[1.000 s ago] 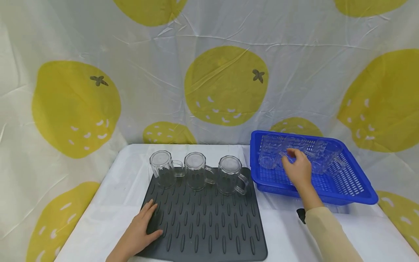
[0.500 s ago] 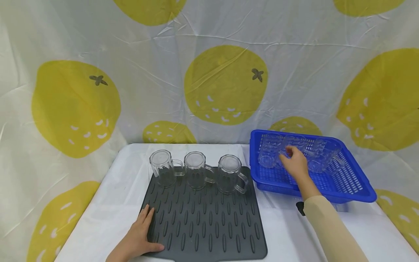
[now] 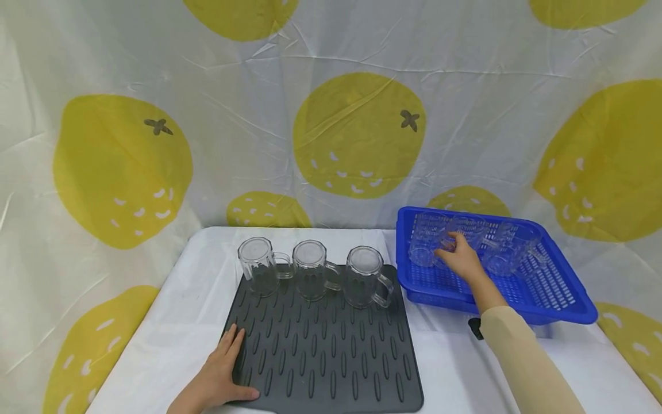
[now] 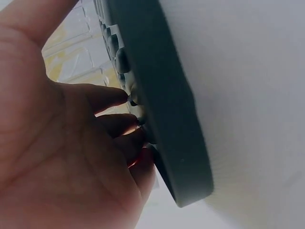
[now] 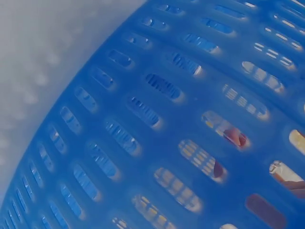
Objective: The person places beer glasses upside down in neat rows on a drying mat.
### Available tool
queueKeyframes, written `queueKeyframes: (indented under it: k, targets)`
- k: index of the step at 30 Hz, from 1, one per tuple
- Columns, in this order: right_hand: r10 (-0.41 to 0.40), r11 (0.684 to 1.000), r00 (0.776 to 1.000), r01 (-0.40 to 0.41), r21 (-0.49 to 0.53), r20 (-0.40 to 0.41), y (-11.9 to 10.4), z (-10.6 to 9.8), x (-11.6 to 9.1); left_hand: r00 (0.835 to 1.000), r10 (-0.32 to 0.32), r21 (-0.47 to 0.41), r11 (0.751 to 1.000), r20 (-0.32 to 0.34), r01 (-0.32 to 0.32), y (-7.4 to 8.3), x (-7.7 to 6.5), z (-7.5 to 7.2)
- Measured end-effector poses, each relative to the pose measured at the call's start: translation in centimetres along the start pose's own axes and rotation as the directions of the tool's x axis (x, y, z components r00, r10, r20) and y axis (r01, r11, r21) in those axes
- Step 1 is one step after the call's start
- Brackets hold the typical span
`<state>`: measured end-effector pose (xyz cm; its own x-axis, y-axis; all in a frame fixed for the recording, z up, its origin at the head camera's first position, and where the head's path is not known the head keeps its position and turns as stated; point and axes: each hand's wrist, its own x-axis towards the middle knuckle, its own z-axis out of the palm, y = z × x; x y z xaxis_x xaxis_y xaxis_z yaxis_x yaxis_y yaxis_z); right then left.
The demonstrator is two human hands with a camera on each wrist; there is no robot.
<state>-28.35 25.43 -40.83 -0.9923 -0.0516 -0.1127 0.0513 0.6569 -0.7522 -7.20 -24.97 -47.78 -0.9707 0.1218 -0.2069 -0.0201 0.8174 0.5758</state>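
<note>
My left hand [image 3: 217, 371] lies with fingers spread on the left edge of a dark grey drying mat [image 3: 331, 345]. In the left wrist view its fingertips touch the ridged top of the mat [image 4: 162, 105]. Three clear glass mugs stand upside down along the mat's far edge: a left mug [image 3: 260, 267], a middle mug [image 3: 309, 270] and a right mug [image 3: 362, 276], handles to the right. Over the blue basket [image 3: 558, 305], my right hand [image 3: 464, 261] pinches a glass mug [image 3: 449, 244], partly hidden by the fingers. Through basket slots, the right wrist view shows bits of fingers [image 5: 236, 137].
More clear glass mugs [image 3: 501, 253] lie crowded in the basket, their outlines hard to separate. A white cloth [image 3: 170, 322] covers the table. Behind it hangs a curtain [image 3: 248, 126] printed with yellow lemons.
My right hand has shifted slightly left within the basket, with thumb and fingers at the glass. My left hand has slid a little toward me along the mat's edge. The three mugs stay put.
</note>
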Motion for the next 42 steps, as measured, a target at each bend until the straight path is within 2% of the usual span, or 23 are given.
queueKeyframes:
  k: [3,7,19,35,42]
  targets:
    - [-0.003,1.0,0.999,0.002,0.015,0.034,0.18,0.0,-0.07,1.0,-0.001,0.005,1.0,0.004,0.001,-0.06,-0.03,0.01]
    - [-0.006,1.0,0.999,0.004,0.03,0.04,0.22,0.12,-0.13,1.0,0.001,0.019,1.0,0.006,-0.001,-0.14,-0.05,0.06]
    - [-0.023,1.0,1.0,0.023,-0.018,-0.012,0.37,0.59,0.12,1.0,0.006,0.015,1.0,0.001,-0.006,-0.43,-0.03,0.27]
    - [-0.007,1.0,1.0,0.007,-0.028,-0.004,0.45,0.73,-0.13,1.0,0.003,0.025,1.0,0.012,-0.003,-0.07,-0.12,0.01]
    - [-0.027,0.999,1.0,0.027,-0.019,-0.013,0.51,0.57,-0.22,1.0,0.002,0.023,1.0,0.004,-0.002,0.0,-0.02,0.01]
